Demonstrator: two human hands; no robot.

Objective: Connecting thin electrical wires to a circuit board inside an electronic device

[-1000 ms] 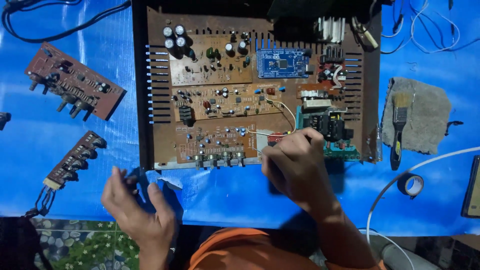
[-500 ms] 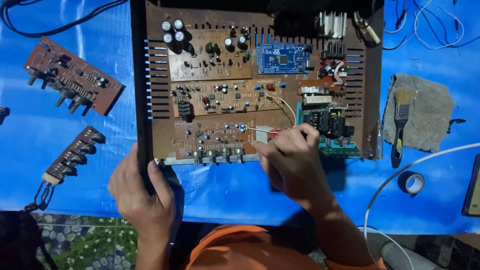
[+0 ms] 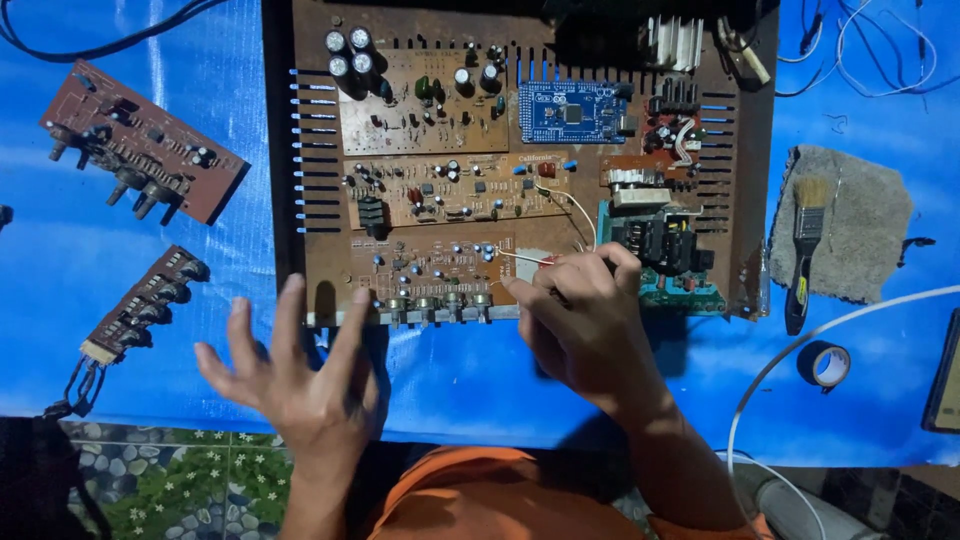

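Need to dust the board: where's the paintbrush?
Head view, right side: the paintbrush lies on the grey cloth, right of the open chassis, above the tape roll.

One head-worn view looks straight down, fairly near, at the blue-covered table [image 3: 60, 250], its near edge lowest in frame.

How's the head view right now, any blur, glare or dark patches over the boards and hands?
Head view: the left hand is a bit smeared at the spread fingers; the right hand and the open chassis read sharp. Light is bluish and uneven, with pale glare streaks on the blue sheet and deep shadow along the chassis's top edge and the bottom corners. The brush is clear.
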